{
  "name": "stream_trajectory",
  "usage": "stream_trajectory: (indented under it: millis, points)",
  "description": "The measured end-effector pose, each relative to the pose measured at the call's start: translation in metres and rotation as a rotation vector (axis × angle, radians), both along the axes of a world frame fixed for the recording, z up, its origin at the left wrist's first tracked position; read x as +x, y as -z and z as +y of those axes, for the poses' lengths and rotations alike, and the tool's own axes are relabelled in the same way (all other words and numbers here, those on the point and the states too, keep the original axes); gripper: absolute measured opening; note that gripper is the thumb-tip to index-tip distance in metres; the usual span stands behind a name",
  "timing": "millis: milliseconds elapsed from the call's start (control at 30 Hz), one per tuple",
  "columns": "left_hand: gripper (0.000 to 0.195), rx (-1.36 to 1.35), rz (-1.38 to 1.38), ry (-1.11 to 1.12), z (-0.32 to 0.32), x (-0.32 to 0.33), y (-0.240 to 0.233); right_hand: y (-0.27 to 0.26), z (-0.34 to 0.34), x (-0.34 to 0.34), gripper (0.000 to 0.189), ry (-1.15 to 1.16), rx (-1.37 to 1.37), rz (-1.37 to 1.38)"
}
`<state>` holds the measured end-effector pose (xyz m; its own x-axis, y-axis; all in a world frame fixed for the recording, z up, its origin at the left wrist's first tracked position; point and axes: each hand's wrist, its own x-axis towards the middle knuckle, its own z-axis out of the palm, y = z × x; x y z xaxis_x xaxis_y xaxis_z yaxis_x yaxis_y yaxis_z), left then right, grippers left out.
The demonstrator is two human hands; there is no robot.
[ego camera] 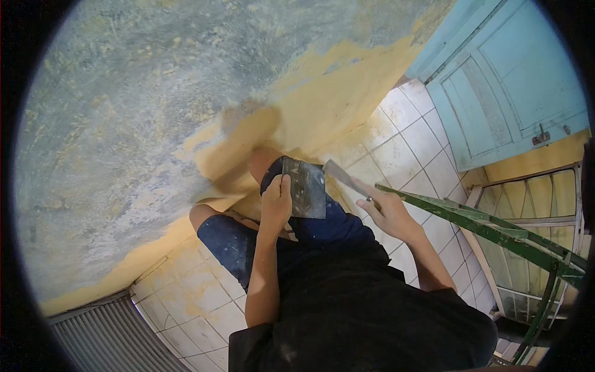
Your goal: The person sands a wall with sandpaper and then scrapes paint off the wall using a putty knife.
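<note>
My left hand [276, 204] grips one edge of a flat, squarish plate [307, 191], its thumb resting on top. The plate is grey and dark, with pale smears and specks, and is held above my thigh. In my right hand [389, 211] is a putty knife [341, 174], slightly blurred, its blade tip just off the plate's upper right corner. Whether the two touch cannot be told. Beyond my knees rises a wall [139, 116], patchy grey-blue over most of its surface, with bare yellow paint [330, 95] along its lower part.
A green stepladder [474, 221] stands close to my right arm, with a metal-framed window [534, 200] behind it. A light-blue door [502, 88] is at upper right. Yellow dust marks the white floor tiles [399, 149]. A ribbed grey shutter [111, 335] lies lower left.
</note>
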<state>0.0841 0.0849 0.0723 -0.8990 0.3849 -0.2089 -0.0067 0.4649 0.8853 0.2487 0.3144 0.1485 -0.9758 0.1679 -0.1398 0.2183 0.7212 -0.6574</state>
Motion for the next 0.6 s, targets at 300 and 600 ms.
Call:
stream_trajectory:
  millis: [300, 600]
  points:
    - [0.035, 0.013, 0.133, -0.039, -0.010, 0.013, 0.020, 0.034, -0.018, -0.010, 0.056, -0.455, 0.355, 0.049]
    - [0.035, -0.027, 0.135, -0.058, -0.012, 0.011, 0.025, 0.048, -0.024, -0.050, 0.048, -0.454, 0.246, 0.013]
